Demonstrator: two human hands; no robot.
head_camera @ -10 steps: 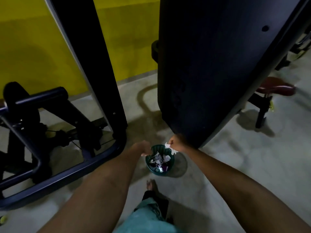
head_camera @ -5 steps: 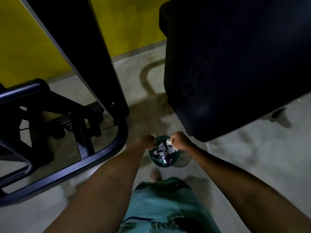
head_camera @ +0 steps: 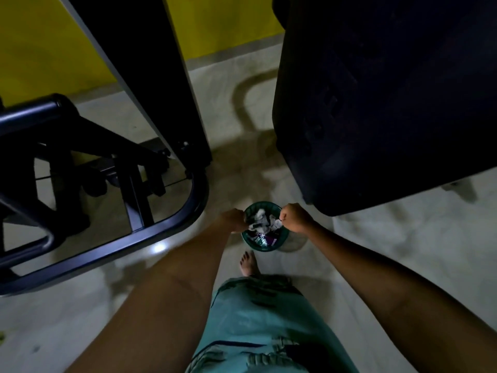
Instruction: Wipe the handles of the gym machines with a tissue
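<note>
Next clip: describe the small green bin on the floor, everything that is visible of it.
The green bin is a small round basket, seemingly plastic, with what looks like a slatted or mesh wall. It stands upright on the pale floor, just ahead of a bare foot and between two dark gym machines. It is nearly full of crumpled white tissues and some coloured wrappers. The left hand overlaps its left rim and the right hand, fingers curled, is over its right rim; whether they touch it is unclear.
</note>
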